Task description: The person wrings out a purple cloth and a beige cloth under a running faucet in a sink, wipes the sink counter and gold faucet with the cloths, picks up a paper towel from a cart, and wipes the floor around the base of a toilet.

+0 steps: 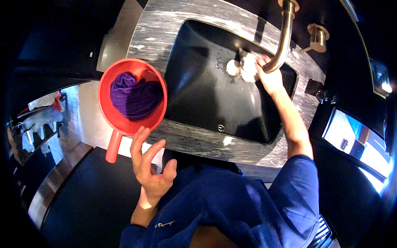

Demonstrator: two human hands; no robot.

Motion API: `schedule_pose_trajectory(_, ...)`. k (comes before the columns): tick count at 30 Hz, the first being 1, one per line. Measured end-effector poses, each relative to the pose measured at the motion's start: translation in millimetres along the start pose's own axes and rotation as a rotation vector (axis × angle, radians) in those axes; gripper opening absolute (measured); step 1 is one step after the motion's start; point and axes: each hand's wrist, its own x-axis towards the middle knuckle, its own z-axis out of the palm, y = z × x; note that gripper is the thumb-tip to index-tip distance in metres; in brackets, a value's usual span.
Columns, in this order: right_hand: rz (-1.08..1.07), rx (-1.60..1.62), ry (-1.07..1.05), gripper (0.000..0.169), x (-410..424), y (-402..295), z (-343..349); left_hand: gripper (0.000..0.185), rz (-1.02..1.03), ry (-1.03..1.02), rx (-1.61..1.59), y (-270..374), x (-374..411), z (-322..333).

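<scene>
My right hand [271, 81] reaches into the black sink [198, 93], partly behind the brass faucet spout [283, 40]. Its fingers are closed around a crumpled white cloth or wipe [249, 66], which lies against the sink floor beside the round drain cover [233, 67]. Wet drops dot the surface around the drain. My left hand [152, 169] is raised, palm up, with its fingers apart and nothing in it. Just beyond its fingertips is a red plastic dipper [107, 104] with a stubby handle [114, 147]. A folded purple cloth [136, 97] sits inside the dipper.
Grey veined stone countertop [192, 135] surrounds the sink. A brass lever handle [317, 38] is mounted right of the spout. A small dark block [313, 86] rests at the counter's right side. Far left, a rack [40, 127] holds plastic-wrapped items.
</scene>
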Motion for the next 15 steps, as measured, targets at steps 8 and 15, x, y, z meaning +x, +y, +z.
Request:
schedule_pose_trajectory(8,0.519,0.856,-0.477,0.038,-93,-138,10,0.034,-0.041,-0.034,-0.115,-6,8,-3)
schedule_pose_trajectory(15,0.084,0.13,0.531,0.039,129,-134,-52,0.032,-0.062,-0.12,-0.095,0,4,11)
